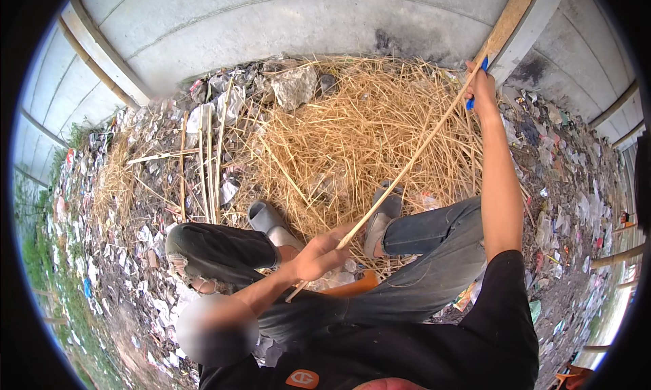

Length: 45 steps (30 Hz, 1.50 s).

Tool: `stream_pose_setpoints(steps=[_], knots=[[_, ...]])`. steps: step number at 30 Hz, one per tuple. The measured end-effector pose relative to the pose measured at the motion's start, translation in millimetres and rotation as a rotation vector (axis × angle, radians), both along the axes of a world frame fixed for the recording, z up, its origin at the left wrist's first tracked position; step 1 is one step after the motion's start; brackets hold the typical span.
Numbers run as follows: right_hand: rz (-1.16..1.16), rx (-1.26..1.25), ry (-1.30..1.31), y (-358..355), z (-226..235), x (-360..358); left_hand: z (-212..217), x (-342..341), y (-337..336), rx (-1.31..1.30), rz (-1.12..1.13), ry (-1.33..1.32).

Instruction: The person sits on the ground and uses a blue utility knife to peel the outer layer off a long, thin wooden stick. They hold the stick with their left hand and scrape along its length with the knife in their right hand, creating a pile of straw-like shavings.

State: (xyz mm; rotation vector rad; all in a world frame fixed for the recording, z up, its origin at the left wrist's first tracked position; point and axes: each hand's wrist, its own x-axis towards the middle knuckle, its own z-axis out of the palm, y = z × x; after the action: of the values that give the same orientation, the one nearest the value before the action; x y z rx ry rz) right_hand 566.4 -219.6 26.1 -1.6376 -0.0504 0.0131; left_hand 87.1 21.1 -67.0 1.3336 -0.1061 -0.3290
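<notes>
Slanting diag., pale stick pts far R.

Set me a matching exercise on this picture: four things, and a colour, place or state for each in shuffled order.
1. Left hand
2. Right hand
3. Straw
4. Shoes

A. Grey, worn
B. Gripping a blue object
C. Golden, heaped
D. Around the stick near its lower end

Pairs: 1-D, 2-B, 3-C, 4-A
</notes>
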Motion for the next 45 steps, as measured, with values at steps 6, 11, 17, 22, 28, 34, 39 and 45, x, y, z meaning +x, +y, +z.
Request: stream_pose_setpoints(steps=[6, 11, 17, 22, 28, 34, 39, 45], knots=[[0.420, 0.579, 0.121, 61.0, 39.9, -83.1, 18.0, 1.6, 8.8, -0.148, 0.053, 0.020], [0.422, 0.726, 0.077, 77.3, 44.2, -120.1, 30.1, 6.2, 11.9, -0.206, 0.051, -0.008], [0.411, 0.425, -0.020, 87.0, 45.3, -150.8, 31.0, 7.5, 9.2, -0.232, 0.151, -0.018], [0.566, 0.185, -0.045, 100.2, 35.4, -173.5, 29.3, 10.4, 8.4, -0.268, 0.241, -0.041], [0.683, -0.086, -0.181, 120.5, 19.4, -214.6, 24.7, 14.3, 7.1, 0.009, 0.426, -0.093], [0.826, -0.157, -0.129, 124.1, 18.6, -240.0, 8.7, 15.6, 7.8, 0.255, 0.592, -0.205], [0.944, -0.330, -0.192, 131.5, 7.5, -261.5, 19.2, 23.0, 3.6, 0.322, 0.722, -0.128], [0.936, -0.392, -0.263, 136.4, -0.2, -270.1, 13.5, 24.7, 5.8, 0.325, 0.734, -0.191]])
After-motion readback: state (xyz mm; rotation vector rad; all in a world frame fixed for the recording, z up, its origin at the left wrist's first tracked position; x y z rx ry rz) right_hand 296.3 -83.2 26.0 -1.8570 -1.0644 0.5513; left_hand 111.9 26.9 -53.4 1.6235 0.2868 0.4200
